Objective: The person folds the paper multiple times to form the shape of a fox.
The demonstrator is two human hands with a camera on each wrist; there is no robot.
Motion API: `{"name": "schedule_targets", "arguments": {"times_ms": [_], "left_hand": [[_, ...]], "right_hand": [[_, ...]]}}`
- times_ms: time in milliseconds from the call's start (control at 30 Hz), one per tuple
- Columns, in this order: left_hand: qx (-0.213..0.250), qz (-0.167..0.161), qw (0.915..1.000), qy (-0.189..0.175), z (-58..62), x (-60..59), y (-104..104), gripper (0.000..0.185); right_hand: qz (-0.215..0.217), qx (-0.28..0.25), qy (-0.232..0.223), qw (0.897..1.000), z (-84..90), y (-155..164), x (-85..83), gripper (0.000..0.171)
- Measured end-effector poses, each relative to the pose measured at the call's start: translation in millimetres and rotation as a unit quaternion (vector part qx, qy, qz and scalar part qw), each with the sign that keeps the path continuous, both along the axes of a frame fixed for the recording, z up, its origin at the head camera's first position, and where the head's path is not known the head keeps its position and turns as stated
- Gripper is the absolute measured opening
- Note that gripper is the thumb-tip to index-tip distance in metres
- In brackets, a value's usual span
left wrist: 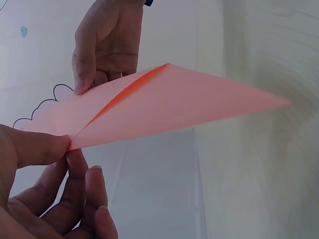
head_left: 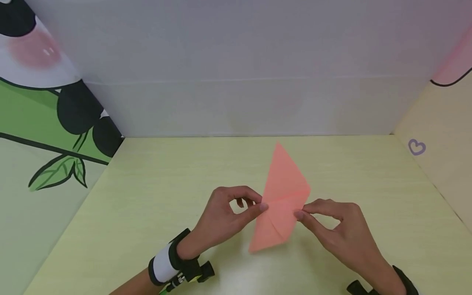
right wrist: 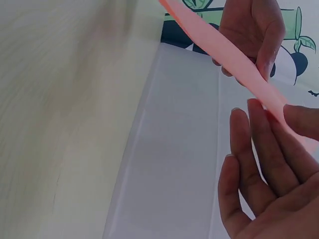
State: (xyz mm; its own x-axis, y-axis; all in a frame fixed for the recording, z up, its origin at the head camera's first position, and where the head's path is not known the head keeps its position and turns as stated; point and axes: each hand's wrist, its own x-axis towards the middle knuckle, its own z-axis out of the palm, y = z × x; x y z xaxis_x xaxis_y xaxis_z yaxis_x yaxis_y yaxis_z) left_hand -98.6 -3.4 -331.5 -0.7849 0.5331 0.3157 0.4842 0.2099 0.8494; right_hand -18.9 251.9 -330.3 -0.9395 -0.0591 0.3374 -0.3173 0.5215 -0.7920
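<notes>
Black-and-white wristband (head_left: 164,264) sits nearest, on the left forearm, with a dark strap (head_left: 405,280) at the right wrist beside it. Just beyond, both hands meet over the table (head_left: 147,205). The left hand (head_left: 221,215) pinches the paper (head_left: 282,196) at its left edge between thumb and forefinger, the other fingers curled loosely behind; the left wrist view shows the thumb (left wrist: 35,147) pressed on top of the sheet's corner and fingers under it. The right hand (head_left: 337,231) pinches the paper's right edge the same way, thumb above and forefinger below, with its remaining fingers straighter beneath, as the right wrist view shows (right wrist: 259,164). The paper is salmon pink, folded into a long kite-like shape with a crease across its middle. It is held up off the pale yellow-green tabletop between the two hands, one point toward the person and the other toward the far wall. Farther back stands a plain white wall (head_left: 250,69). To the left is a panel with a panda and green leaves (head_left: 55,123); to the right, a cream panel with a small purple heart (head_left: 416,146)
</notes>
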Motion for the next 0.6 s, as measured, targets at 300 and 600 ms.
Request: {"name": "schedule_targets", "arguments": {"times_ms": [300,600], "left_hand": [[0.002,-0.003,1.0000,-0.003,0.9,-0.1,0.7,0.004],[0.002,0.009,1.0000,0.001,4.9,-0.6,1.5,0.005]], "right_hand": [[0.012,0.006,0.001,1.000,-5.9,-1.8,-1.6,0.016],[0.014,0.000,-0.029,0.999,-5.3,-3.2,-1.0,0.012]]}}
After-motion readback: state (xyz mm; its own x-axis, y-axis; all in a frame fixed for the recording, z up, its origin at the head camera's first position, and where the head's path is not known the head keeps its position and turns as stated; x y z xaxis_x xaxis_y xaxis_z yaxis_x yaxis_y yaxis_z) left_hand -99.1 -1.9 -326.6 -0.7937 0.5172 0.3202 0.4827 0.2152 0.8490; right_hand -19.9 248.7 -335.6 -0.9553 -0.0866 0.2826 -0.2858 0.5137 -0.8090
